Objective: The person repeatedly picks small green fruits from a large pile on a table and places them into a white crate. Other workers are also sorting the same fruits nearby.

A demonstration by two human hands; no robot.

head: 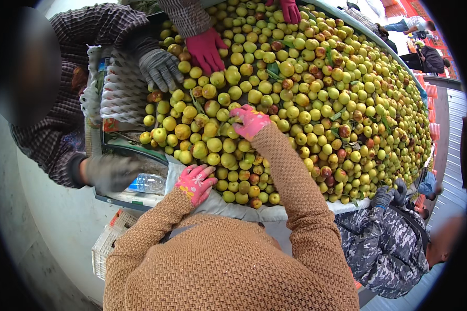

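Green and reddish-brown jujube fruits point(295, 112) lie in a large heap before me, with loose green leaves point(273, 69) among them. My left hand point(195, 183), in a pink flowered glove, rests on the near edge of the heap by the pale cloth liner point(233, 210), fingers spread over the fruit. Farther in, my right hand point(251, 121) wears a matching pink glove and reaches down onto the fruits with curled fingers; whether it holds one is hidden.
A co-worker's grey-gloved hands point(161, 69) and a co-worker's pink-gloved hand point(206, 50) are close by. White foam netting point(122, 89) and a plastic bottle point(150, 183) lie left. A white crate point(105, 248) stands below. Another co-worker's grey gloves point(383, 197) touch the right edge.
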